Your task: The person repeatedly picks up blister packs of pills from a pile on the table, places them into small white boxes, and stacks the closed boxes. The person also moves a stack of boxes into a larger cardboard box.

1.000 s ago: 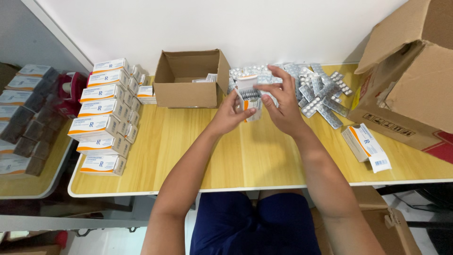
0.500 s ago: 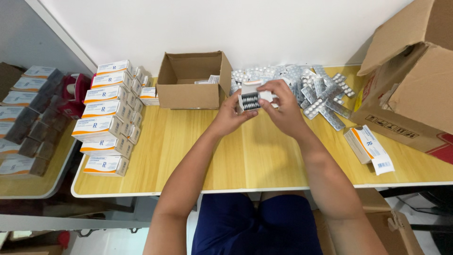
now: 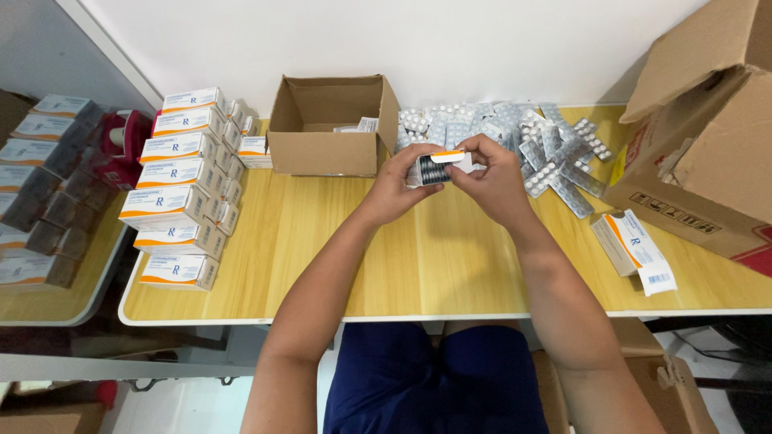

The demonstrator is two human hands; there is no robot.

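Note:
My left hand (image 3: 396, 186) and my right hand (image 3: 489, 177) together hold a small white and orange medicine box (image 3: 438, 166) above the wooden table (image 3: 418, 257). The box's end is open toward me, and silver blister strips show inside it. My right fingers pinch its orange-edged flap. Just behind my hands lies a loose pile of silver blister strips (image 3: 515, 137).
A small open cardboard box (image 3: 330, 124) stands at the back middle. Stacked white and orange medicine boxes (image 3: 181, 181) fill the left side. One flat empty medicine box (image 3: 634, 249) lies at the right. A large cardboard carton (image 3: 708, 137) sits at the far right. Another table with boxes (image 3: 40, 185) is on the left.
My hands have drawn the medicine box slightly toward me and turned it, so its open end with the strips now faces me; my right fingers shifted onto the flap.

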